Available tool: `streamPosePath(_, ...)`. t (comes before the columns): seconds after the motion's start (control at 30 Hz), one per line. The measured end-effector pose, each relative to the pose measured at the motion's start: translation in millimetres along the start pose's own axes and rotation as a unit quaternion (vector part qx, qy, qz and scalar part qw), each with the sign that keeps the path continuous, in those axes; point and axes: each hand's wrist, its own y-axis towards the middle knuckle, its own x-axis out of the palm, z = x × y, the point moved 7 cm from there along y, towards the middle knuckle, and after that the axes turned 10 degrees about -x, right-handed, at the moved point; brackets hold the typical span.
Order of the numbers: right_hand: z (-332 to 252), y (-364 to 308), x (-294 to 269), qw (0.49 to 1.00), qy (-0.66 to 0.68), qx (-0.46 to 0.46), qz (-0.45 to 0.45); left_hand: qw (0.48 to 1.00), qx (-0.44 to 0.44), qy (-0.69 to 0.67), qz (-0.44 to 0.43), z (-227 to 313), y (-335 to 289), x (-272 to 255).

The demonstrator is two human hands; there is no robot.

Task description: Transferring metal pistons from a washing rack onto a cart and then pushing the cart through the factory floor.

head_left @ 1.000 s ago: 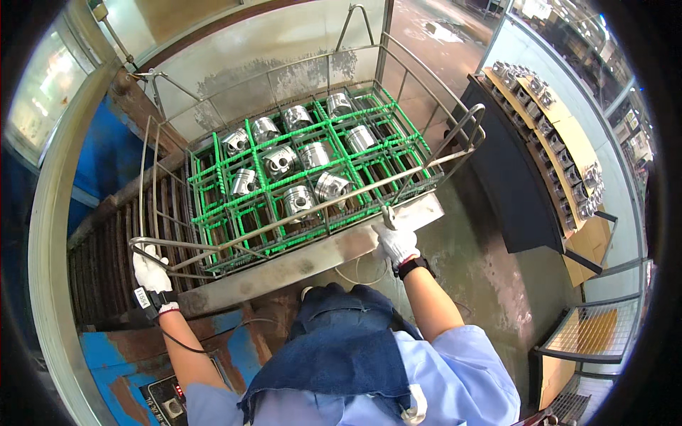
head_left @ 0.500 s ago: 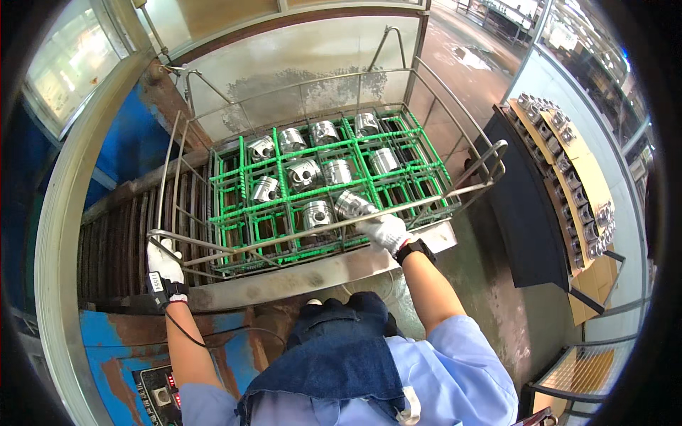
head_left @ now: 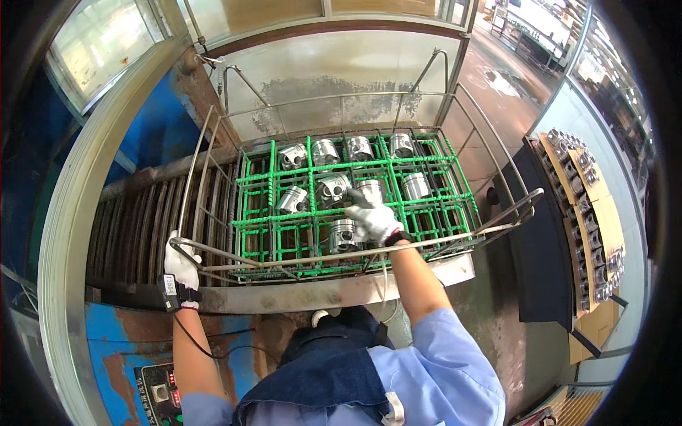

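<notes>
A metal wire basket [head_left: 334, 268] with green-coated dividers holds several silver pistons [head_left: 415, 186], most tilted or standing in separate cells. At its near left corner my gloved left hand [head_left: 183, 261] is closed around the rail. My gloved right hand [head_left: 374, 221] reaches over the near rail with its fingers stretched out and apart. Its fingertips are close to a piston [head_left: 332, 189] in the middle row, and a front-row piston [head_left: 343, 234] stands just left of the palm. Whatever lies directly beneath this hand is hidden.
Left of the basket runs a roller conveyor [head_left: 142, 224], with a metal ledge [head_left: 341, 292] along the front. More pistons stand on a dark rack [head_left: 543, 248] with cardboard at the right. A control panel [head_left: 160, 390] sits at the lower left.
My right hand has left the front-row piston it was on and moved up and left across the basket, fingers spreading. The view has shifted; my left hand stays on the rail.
</notes>
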Motion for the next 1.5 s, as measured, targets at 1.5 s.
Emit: streamPosePath(1.5, -109.4, -211.6, 226.3, 0.736, -0.264, -0.522, -0.339, 0.844, -0.211, 0.421, -0.259, -293.5, -359.5, -90.6)
